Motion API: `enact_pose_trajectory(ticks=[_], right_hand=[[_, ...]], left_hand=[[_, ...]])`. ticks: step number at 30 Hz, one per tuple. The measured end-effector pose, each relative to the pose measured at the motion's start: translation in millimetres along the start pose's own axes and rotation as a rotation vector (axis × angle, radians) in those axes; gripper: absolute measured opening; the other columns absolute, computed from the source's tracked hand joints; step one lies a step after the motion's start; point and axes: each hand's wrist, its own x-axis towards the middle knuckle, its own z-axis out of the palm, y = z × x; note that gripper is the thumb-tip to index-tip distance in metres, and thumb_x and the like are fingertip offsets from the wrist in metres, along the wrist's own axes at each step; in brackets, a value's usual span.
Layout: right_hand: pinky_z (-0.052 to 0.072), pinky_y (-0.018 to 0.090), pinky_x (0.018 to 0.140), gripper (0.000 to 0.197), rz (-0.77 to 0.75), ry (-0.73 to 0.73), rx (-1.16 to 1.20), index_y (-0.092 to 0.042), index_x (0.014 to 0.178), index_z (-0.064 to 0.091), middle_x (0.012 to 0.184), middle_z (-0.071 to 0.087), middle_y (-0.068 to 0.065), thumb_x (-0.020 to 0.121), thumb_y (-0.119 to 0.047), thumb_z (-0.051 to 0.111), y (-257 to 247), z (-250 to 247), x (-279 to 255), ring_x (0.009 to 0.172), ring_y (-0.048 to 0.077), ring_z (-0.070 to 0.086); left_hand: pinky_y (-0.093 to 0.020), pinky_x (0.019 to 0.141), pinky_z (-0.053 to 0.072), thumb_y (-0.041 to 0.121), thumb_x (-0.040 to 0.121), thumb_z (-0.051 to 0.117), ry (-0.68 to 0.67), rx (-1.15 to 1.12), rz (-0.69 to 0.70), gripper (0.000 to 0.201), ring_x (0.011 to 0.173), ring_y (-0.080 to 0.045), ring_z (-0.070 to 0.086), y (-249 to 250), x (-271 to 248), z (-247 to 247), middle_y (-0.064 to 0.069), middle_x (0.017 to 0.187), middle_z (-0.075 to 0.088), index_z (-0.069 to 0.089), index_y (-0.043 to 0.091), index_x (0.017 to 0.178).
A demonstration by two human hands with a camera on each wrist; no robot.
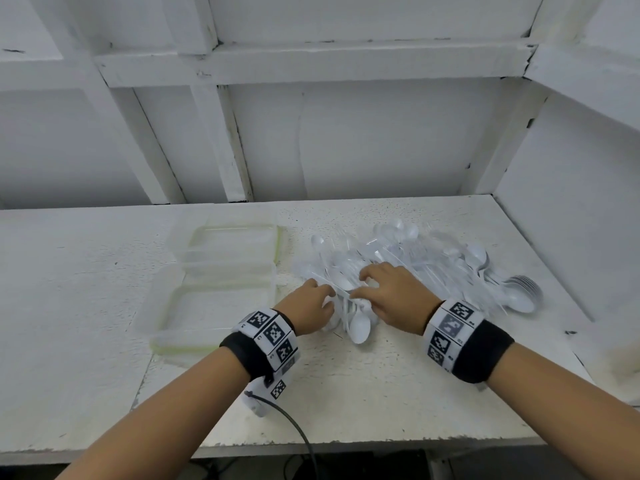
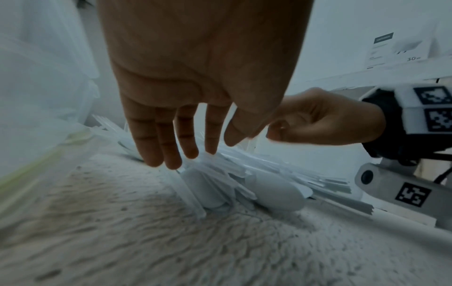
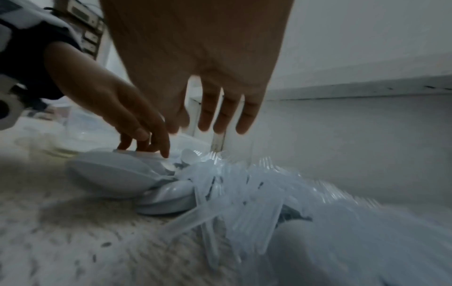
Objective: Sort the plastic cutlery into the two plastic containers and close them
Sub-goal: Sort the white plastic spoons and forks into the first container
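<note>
Both forearms come in from the near edge, marker bands on the wrists. Left hand (image 1: 313,304) sits at the near-left end of the cutlery pile (image 1: 408,261); fingers nearly straight, pointing down, tips touching the handles, nothing gripped per the left wrist view. Right hand (image 1: 384,296) is just right of it, over the same near end; fingers spread and relaxed above the forks in its own wrist view, while the left wrist view shows thumb and forefinger drawn together, so a pinch on a handle can't be confirmed. White spoon (image 1: 360,327) lies on the table (image 1: 381,393) just near of and between the two hands. Pile runs from the hands far-right, with stacked spoons (image 1: 519,296) at its right end. Two clear containers (image 1: 221,268) sit left of the pile, one far, one near, both open; near one is just left of the left hand.
</note>
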Motion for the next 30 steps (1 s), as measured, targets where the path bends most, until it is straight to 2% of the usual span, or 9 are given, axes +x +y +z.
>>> enact_pose_trajectory(ticks=[2, 6, 11, 14, 19, 22, 24, 27, 30], right_hand=[[0.049, 0.037, 0.053, 0.05, -0.026, -0.133, -0.006, -0.032, 0.09, 0.072, 0.094, 0.066, 0.009, 0.044, -0.018, 0.088, -3.5, 8.5, -2.4, 0.075, 0.029, 0.065], [0.05, 0.031, 0.057, 0.043, -0.122, -0.205, -0.07, -0.033, 0.083, 0.071, 0.092, 0.067, 0.003, 0.044, -0.03, 0.09, -9.7, 22.2, -2.7, 0.076, 0.024, 0.065], [0.05, 0.031, 0.055, 0.029, -0.214, 0.004, 0.101, -0.026, 0.082, 0.074, 0.089, 0.068, 0.003, 0.056, -0.028, 0.087, -3.4, 18.8, -2.7, 0.075, 0.023, 0.066], [0.053, 0.029, 0.047, 0.02, -0.198, 0.114, 0.232, -0.016, 0.083, 0.072, 0.084, 0.068, 0.004, 0.067, -0.029, 0.071, 2.8, 13.1, -0.4, 0.069, 0.023, 0.065], [0.053, 0.033, 0.048, 0.022, -0.2, 0.048, 0.225, -0.011, 0.079, 0.065, 0.082, 0.066, 0.007, 0.064, -0.019, 0.079, 4.2, 8.0, 13.8, 0.066, 0.026, 0.064], [0.05, 0.034, 0.083, 0.018, 0.002, 0.09, 0.458, -0.006, 0.098, 0.07, 0.105, 0.066, 0.012, 0.08, -0.009, 0.068, 4.0, -4.3, 22.0, 0.096, 0.028, 0.062], [0.045, 0.03, 0.094, 0.023, 0.261, 0.148, 0.735, -0.006, 0.11, 0.065, 0.11, 0.066, 0.006, 0.088, -0.012, 0.06, 6.0, -16.8, 25.1, 0.103, 0.021, 0.059], [0.049, 0.033, 0.094, 0.013, 0.548, 0.345, 1.106, -0.022, 0.105, 0.056, 0.095, 0.067, -0.003, 0.095, -0.017, 0.049, 9.9, -34.3, 31.9, 0.096, 0.018, 0.063], [0.057, 0.033, 0.074, 0.012, 0.575, 0.448, 1.266, -0.027, 0.101, 0.045, 0.071, 0.059, 0.005, 0.1, -0.019, 0.037, 9.2, -45.3, 33.8, 0.071, 0.024, 0.064]], left_hand=[[-0.032, 0.1, 0.04, 0.026, 0.098, 0.037, -0.005, 0.001, -0.009, 0.037, 0.113, -0.025, 0.052, -1.7, 1.0, -0.3, -0.011, 0.133, 0.042, 0.045, 0.016, 0.134], [-0.031, 0.096, 0.038, 0.025, 0.099, 0.035, -0.018, 0.009, -0.036, 0.037, 0.114, -0.025, 0.051, -3.1, 1.4, -2.3, -0.012, 0.132, 0.045, 0.043, 0.015, 0.134], [-0.03, 0.093, 0.038, 0.027, 0.099, 0.036, -0.028, -0.001, -0.06, 0.037, 0.116, -0.023, 0.051, -9.6, 1.4, -4.8, -0.011, 0.129, 0.053, 0.045, 0.012, 0.131], [-0.028, 0.089, 0.04, 0.026, 0.099, 0.036, -0.023, -0.033, -0.044, 0.034, 0.109, -0.022, 0.055, -9.5, 2.6, -7.6, -0.01, 0.123, 0.058, 0.049, 0.011, 0.127], [-0.026, 0.079, 0.041, 0.024, 0.097, 0.037, 0.036, -0.029, -0.032, 0.028, 0.098, -0.023, 0.057, -2.9, 4.8, -13.4, -0.01, 0.112, 0.062, 0.055, 0.008, 0.112], [-0.025, 0.077, 0.041, 0.021, 0.096, 0.039, 0.033, 0.001, 0.003, 0.024, 0.091, -0.021, 0.056, 0.0, 0.8, -17.0, -0.009, 0.11, 0.062, 0.056, 0.009, 0.109], [-0.024, 0.079, 0.04, 0.016, 0.093, 0.045, -0.042, 0.013, 0.106, 0.024, 0.091, -0.018, 0.053, 1.5, -3.9, -17.3, -0.009, 0.113, 0.059, 0.056, 0.013, 0.115], [-0.029, 0.091, 0.041, 0.015, 0.087, 0.054, -0.227, 0.162, 0.28, 0.046, 0.103, -0.019, 0.045, 7.6, -10.8, -5.8, -0.007, 0.119, 0.045, 0.051, 0.027, 0.131], [-0.031, 0.086, 0.037, 0.017, 0.085, 0.055, -0.264, 0.419, 0.344, 0.058, 0.108, -0.026, 0.037, 17.1, -11.6, 12.1, -0.009, 0.119, 0.036, 0.041, 0.036, 0.138]])
